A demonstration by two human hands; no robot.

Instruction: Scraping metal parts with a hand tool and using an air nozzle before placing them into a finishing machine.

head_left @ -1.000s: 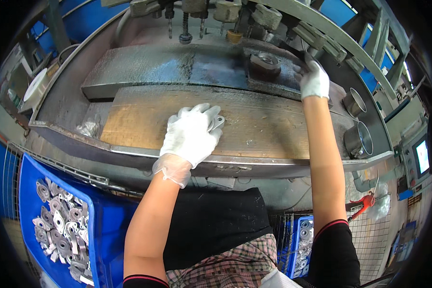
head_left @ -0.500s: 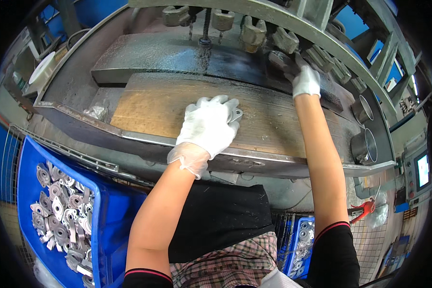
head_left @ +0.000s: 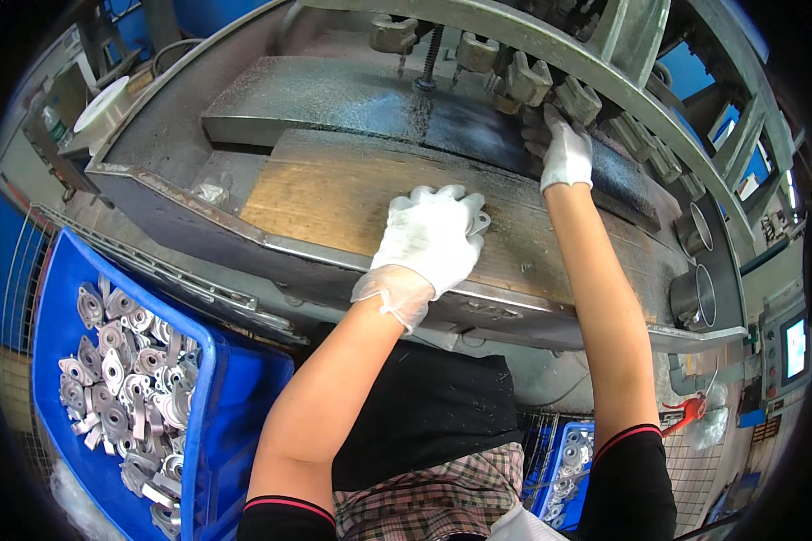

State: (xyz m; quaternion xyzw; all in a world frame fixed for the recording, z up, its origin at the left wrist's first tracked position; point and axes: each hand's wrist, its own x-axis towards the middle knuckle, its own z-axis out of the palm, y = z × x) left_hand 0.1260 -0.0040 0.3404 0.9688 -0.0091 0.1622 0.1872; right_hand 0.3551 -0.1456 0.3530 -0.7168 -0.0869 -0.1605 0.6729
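- Head view: a worker's gloved left hand (head_left: 433, 236) lies palm-down on the worn wooden surface (head_left: 325, 194) of a machine, fingers closed over a small metal part (head_left: 479, 219) whose edge peeks out beside the fingertips.
- Beyond the wooden surface, the gloved right hand (head_left: 567, 155) reaches up to a row of grey metal clamps (head_left: 514, 79); its grip touches one, though whether it is closed cannot be told.
- A dark steel plate (head_left: 334, 99) runs behind the wooden surface.
- Below and left of the wooden surface, a blue crate (head_left: 212, 388) holds a heap of silver castings (head_left: 117, 361).
- Two round metal cups (head_left: 695, 293) sit right of the wooden surface.
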